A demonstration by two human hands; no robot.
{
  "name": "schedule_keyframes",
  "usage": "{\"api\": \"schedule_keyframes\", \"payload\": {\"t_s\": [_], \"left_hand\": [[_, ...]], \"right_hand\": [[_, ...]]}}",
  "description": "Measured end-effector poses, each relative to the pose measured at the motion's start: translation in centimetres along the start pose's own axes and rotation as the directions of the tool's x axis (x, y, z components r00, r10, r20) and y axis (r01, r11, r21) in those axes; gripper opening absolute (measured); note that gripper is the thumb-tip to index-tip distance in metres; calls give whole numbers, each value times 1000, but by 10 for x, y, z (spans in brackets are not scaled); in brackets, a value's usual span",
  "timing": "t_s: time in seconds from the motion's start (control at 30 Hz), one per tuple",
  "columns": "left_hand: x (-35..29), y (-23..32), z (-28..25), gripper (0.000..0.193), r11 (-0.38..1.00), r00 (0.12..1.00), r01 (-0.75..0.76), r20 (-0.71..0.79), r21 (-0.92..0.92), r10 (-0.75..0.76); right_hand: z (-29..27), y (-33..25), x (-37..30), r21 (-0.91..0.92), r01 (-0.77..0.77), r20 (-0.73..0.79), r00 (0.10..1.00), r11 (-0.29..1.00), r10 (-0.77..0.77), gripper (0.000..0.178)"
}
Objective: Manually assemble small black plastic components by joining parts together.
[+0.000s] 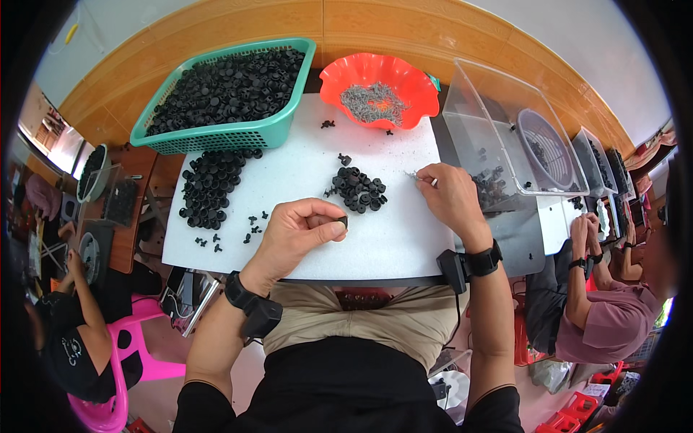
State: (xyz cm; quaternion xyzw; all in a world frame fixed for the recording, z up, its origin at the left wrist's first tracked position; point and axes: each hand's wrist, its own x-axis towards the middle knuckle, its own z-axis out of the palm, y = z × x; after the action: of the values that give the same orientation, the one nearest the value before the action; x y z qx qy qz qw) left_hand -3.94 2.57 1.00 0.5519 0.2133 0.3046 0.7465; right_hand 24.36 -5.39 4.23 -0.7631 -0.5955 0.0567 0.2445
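Observation:
My left hand (pixel 299 234) pinches a small black round plastic cap (pixel 343 221) between thumb and fingertips, above the white foam sheet (pixel 303 173). My right hand (pixel 451 196) is closed in a pinch at the sheet's right side, its fingertips beside a few thin grey pieces (pixel 412 175). Whether it holds one of them is too small to tell. Between my hands lies a small heap of black caps (pixel 359 190). A larger pile of caps (pixel 209 184) is to the left, with several small black three-armed pieces (pixel 251 229) scattered near it.
A green basket (pixel 268 130) full of black caps stands at the back left. Next to it a red wavy-rimmed bowl (pixel 415 79) holds thin grey pieces. A clear plastic bin (pixel 480 101) is on the right. Other people sit at both sides; a pink chair (pixel 155 364) is at left.

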Motion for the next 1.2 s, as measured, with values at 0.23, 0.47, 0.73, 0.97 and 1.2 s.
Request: {"api": "schedule_keyframes", "payload": {"t_s": [0.23, 0.47, 0.73, 0.97, 1.2], "left_hand": [[-1, 1, 4, 17, 990, 998, -62, 27, 127, 59], [-1, 0, 8, 16, 981, 998, -64, 21, 184, 61], [-3, -2, 9, 14, 956, 996, -94, 19, 277, 92], [-5, -4, 21, 14, 880, 981, -176, 8, 441, 192], [-8, -3, 38, 11, 460, 911, -309, 119, 833, 396]], "right_hand": [[0, 2, -3, 57, 8, -23, 1000, 998, -7, 18], [2, 9, -7, 25, 116, -37, 993, 993, -115, 19], [0, 9, -11, 97, 62, -36, 998, 993, -59, 19], [-1, 3, -24, 325, 61, -112, 993, 944, -26, 18], [6, -15, -34, 457, 143, -62, 990, 878, -129, 10]]}}
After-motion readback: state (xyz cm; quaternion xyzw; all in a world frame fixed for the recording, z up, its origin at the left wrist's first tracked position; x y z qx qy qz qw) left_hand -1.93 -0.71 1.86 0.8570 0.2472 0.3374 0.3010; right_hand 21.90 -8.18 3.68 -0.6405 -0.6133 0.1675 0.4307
